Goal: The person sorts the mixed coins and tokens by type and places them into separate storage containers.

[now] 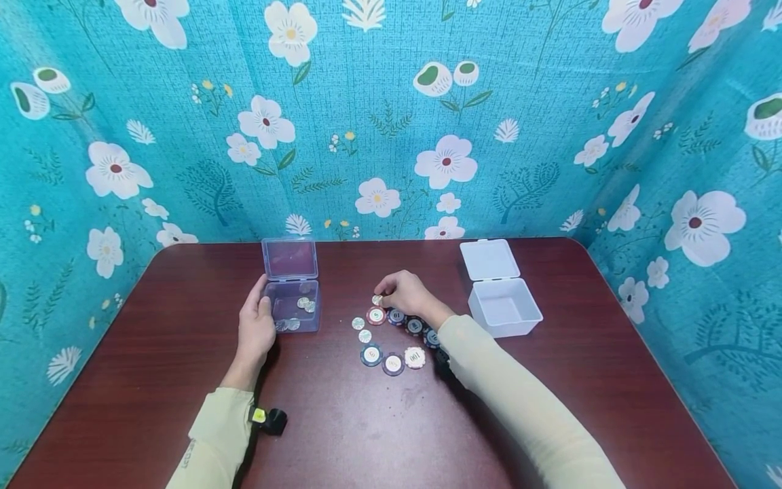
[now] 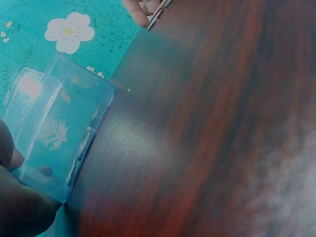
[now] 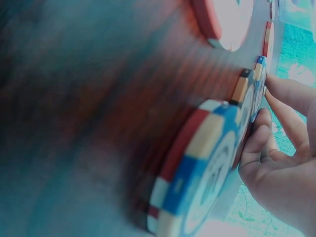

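My left hand point(image 1: 256, 327) grips the left wall of a clear plastic box point(image 1: 297, 329), its thumb at the rim. Several silver coins point(image 1: 293, 324) lie inside this box, and its hinged lid point(image 1: 290, 260) stands raised at the back. Over the middle of the table, my right hand point(image 1: 411, 293) pinches a silver coin point(image 1: 377, 299) just behind a red-edged poker chip point(image 1: 376, 316). Two more coins point(image 1: 364, 336) lie on the wood nearby. With the red chip, other poker chips point(image 1: 393, 364) form a rough ring; the right sleeve partly covers a dark one point(image 1: 432, 338).
A white plastic box point(image 1: 507, 327) with its lid open stands on the right of the dark red wooden table point(image 1: 342, 435). Blue flowered cloth point(image 1: 366, 136) hangs behind the table and along both sides. The right forearm crosses the table's right half.
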Demonstrator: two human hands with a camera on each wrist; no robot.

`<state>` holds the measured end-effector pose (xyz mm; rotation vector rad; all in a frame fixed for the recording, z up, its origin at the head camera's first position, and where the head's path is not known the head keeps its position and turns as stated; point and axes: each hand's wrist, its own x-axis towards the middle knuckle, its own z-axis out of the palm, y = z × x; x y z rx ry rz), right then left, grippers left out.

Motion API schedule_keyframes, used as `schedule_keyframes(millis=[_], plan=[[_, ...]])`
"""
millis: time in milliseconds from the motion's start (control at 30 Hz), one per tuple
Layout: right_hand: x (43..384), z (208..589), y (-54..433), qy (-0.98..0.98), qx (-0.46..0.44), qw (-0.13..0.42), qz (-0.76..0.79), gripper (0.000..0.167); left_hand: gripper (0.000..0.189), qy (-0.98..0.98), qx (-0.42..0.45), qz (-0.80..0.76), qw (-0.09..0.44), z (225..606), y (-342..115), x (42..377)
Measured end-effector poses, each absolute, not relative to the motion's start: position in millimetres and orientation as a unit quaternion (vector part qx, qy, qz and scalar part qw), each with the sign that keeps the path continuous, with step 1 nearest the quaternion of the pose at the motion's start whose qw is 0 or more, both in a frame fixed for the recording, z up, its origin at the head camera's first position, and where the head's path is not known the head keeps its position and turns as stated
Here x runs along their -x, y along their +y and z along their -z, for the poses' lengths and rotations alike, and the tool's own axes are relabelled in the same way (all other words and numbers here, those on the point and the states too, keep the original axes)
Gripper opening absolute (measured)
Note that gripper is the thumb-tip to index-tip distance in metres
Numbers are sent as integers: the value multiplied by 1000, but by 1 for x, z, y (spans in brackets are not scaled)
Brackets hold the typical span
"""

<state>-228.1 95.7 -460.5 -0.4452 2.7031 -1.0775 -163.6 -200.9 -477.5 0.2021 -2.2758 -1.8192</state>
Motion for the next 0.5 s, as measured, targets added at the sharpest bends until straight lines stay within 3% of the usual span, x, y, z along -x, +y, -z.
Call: schedule_keyframes(millis=[500], plan=[[232,458,95,920,166,117,336,10,51,-772,-71,622,109,479,-201,165]])
